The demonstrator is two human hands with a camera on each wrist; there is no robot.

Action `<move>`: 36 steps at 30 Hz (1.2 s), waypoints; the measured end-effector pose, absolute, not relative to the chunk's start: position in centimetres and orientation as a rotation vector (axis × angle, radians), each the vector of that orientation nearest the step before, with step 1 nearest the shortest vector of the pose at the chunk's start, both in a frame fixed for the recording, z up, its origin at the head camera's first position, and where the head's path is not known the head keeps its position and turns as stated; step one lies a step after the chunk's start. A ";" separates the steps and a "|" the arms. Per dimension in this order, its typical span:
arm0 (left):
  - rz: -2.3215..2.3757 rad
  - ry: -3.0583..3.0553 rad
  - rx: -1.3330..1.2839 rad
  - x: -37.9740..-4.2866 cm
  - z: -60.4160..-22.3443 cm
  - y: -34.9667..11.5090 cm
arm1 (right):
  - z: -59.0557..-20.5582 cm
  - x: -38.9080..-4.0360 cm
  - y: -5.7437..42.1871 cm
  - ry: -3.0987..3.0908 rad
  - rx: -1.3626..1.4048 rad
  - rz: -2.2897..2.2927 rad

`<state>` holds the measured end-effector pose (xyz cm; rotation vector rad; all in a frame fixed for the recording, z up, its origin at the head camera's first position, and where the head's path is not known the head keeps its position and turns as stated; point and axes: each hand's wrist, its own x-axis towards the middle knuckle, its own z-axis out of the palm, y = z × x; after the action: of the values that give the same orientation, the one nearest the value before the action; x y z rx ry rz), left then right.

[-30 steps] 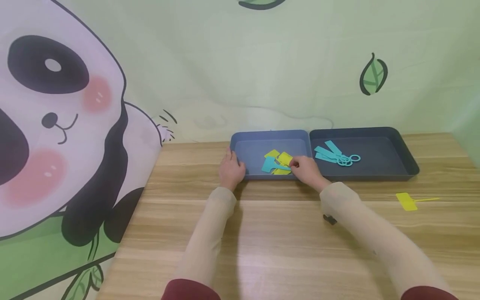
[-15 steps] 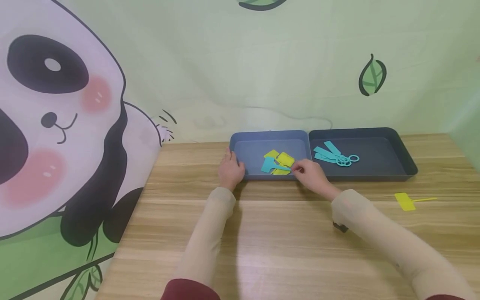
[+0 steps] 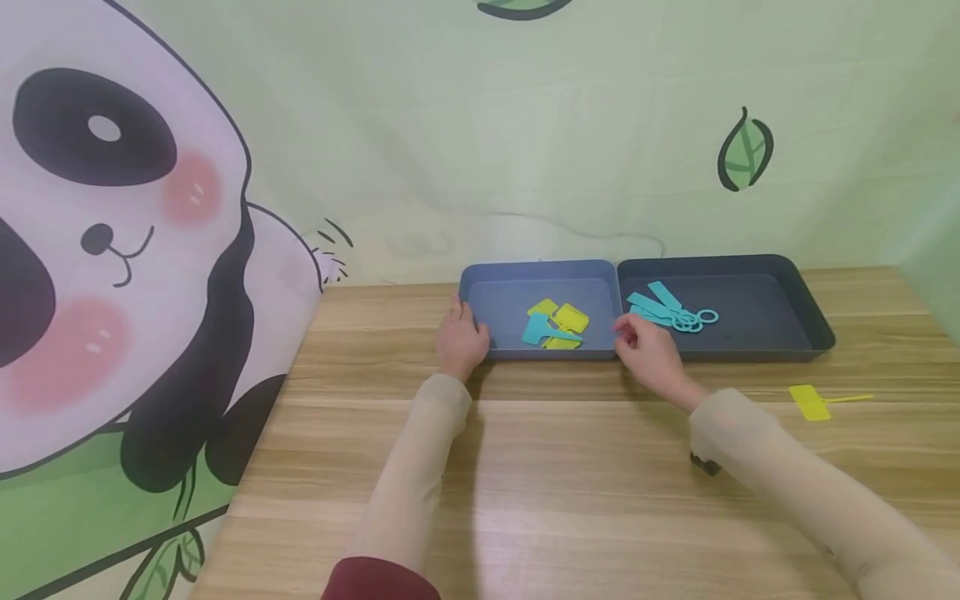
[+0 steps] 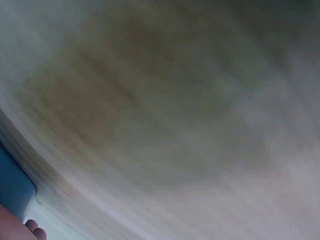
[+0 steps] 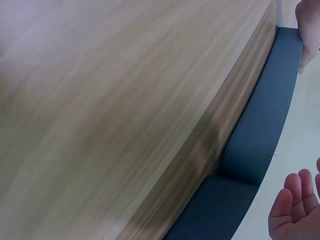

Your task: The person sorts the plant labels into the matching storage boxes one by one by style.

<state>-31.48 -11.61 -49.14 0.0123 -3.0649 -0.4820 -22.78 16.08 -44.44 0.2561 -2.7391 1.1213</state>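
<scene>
My left hand (image 3: pixel 462 340) holds the left side of the blue-grey tray (image 3: pixel 510 354), thumb over the rim near its front corner. Inside that tray lie several yellow plant labels (image 3: pixel 572 317), with one turquoise T-shaped plant label (image 3: pixel 537 328) on top. My right hand (image 3: pixel 648 350) hovers by the front rim where the two trays meet. Its fingers (image 5: pixel 295 187) are loosely curled in the right wrist view, with nothing seen between them. The dark tray (image 3: pixel 765 321) contains several turquoise ring-ended tags (image 3: pixel 660 302), partly behind the right hand.
A single yellow plant label (image 3: pixel 812 402) lies on the wooden table (image 3: pixel 555 475), in front of the dark tray at the right. Behind the trays hangs a pale green cloth (image 3: pixel 570 150) printed with a panda and leaves.
My right hand has moved right, away from the turquoise plant label, to where the trays meet. That label stays on the yellow ones. The left hand has not moved.
</scene>
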 end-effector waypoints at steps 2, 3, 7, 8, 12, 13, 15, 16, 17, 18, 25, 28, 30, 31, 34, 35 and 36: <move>-0.483 -3.072 0.014 -31.4 -49.1 -11.6 | -44.4 -22.6 16.6 -2.735 0.247 1.109; -0.482 -3.074 0.016 -31.4 -49.0 -11.5 | -44.5 -22.5 16.9 -2.735 0.248 1.097; -0.484 -3.077 0.019 -31.4 -49.0 -11.5 | -44.5 -22.2 18.0 -2.752 0.235 1.072; -0.484 -3.074 0.017 -31.4 -49.1 -11.5 | -44.5 -22.2 18.3 -2.755 0.229 1.067; -0.492 -3.076 0.016 -31.4 -49.1 -11.6 | -44.4 -21.9 19.6 -2.776 0.190 1.061; -0.494 -3.080 0.016 -31.4 -49.1 -11.6 | -44.3 -21.8 19.9 -2.782 0.178 1.063; -0.500 -3.084 0.018 -31.4 -49.0 -11.6 | -44.0 -21.6 20.6 -2.789 0.150 1.068; -0.502 -3.087 0.019 -31.4 -49.0 -11.6 | -44.0 -21.5 21.0 -2.792 0.138 1.072; -0.505 -3.090 0.021 -31.3 -49.0 -11.5 | -43.9 -21.4 21.3 -2.789 0.127 1.068; -0.505 -3.094 0.022 -31.3 -48.9 -11.5 | -43.9 -21.3 21.7 -2.786 0.115 1.065; -0.492 -3.079 0.020 -31.2 -48.9 -11.5 | -43.8 -20.9 24.1 -2.787 0.017 0.994; -0.493 -3.076 0.020 -31.2 -49.0 -11.6 | -43.7 -20.7 25.2 -2.783 -0.010 0.974; -0.498 -3.074 0.020 -31.3 -49.1 -11.5 | -43.5 -20.5 26.1 -2.775 -0.025 0.962; -0.498 -3.073 0.021 -31.3 -49.1 -11.5 | -43.5 -20.4 26.5 -2.772 -0.035 0.952; -0.502 -3.071 0.024 -31.3 -49.1 -11.5 | -43.4 -20.1 27.9 -2.774 -0.069 0.933; -0.506 -3.069 0.024 -31.3 -49.1 -11.5 | -43.4 -20.0 28.4 -2.775 -0.082 0.935; -0.506 -3.069 0.024 -31.3 -49.1 -11.5 | -43.4 -19.8 28.8 -2.782 -0.100 0.940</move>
<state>-31.30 -11.49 -49.15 0.0236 -3.0693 -0.5063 -19.79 28.82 -43.41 -0.1001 -2.7823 0.9404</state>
